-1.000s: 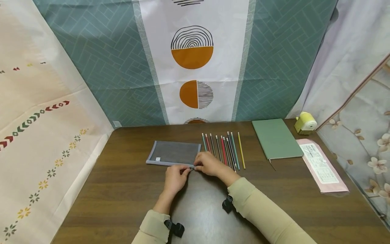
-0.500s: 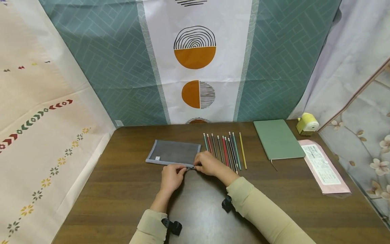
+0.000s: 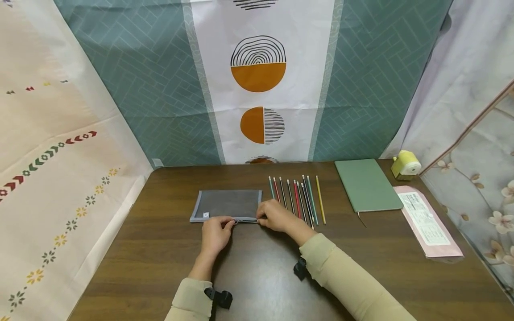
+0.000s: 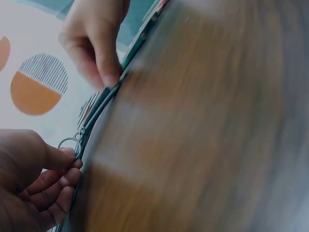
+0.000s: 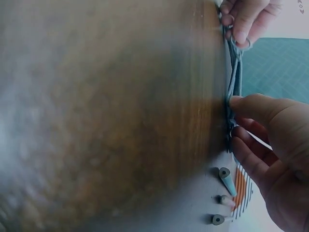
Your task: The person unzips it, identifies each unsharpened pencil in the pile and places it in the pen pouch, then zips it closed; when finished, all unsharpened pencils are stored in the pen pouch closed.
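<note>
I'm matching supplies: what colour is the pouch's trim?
The pouch has greyish-blue trim, clearest in the head view.

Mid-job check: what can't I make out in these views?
Head view: near right corner of the pouch, hidden by the right hand.
Head view: lower ends of the leftmost pencils, behind that hand.
Left wrist view: part of the zipper ring, covered by the left hand.
Head view: packet label, print too small.
Right wrist view: tabletop, blurred.

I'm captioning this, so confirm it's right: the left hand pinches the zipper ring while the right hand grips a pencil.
Not a pencil: the right wrist view shows the right hand gripping the pouch by its edge, while the left hand pinches the zipper ring.
</note>
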{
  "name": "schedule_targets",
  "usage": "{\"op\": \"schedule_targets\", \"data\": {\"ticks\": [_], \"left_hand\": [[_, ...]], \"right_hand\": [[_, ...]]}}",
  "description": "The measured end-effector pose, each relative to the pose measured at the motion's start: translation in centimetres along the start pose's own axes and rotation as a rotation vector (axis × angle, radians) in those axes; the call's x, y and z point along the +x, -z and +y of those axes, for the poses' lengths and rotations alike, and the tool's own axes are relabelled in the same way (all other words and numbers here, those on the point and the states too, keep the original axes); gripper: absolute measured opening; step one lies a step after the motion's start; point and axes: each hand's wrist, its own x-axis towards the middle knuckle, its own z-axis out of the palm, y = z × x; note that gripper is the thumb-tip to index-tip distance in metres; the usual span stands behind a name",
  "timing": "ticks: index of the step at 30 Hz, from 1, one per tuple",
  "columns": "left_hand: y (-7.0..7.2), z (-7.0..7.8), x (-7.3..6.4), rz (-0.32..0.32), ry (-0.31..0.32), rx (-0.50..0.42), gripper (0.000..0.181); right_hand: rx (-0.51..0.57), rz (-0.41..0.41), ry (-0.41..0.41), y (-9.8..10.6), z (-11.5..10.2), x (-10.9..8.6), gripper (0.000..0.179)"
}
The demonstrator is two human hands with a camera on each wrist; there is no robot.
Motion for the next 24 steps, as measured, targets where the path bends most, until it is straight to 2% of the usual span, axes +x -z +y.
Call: {"op": "schedule_targets", "data": {"ticks": [4,9,14,19,24], "left_hand": [[1.2,-1.3,0.0,0.026,0.026,0.022,0.006],[3.3,-3.4,-0.1,0.078,0.101,0.066,0.008],[5.3,-5.0,-0.8,0.084,0.170,0.074,0.011],[6.4,-5.6,-1.0,0.098,0.176,0.094,0.012],[7.0,-6.0,-1.0,0.132,0.178,0.107,0.010]], "right_hand": [[0.003,0.001,-0.002,0.2,0.3,0.0,0.005],[-0.003,0.009,0.000,0.4,0.8,-0.2,0.005],[0.009,0.025,0.022,0.2,0.9,-0.4,0.005],[0.009,0.036,0.019,0.1,1.0,-0.5,0.005],[0.009,0.038,0.020,0.3,0.9,-0.5,0.005]]}}
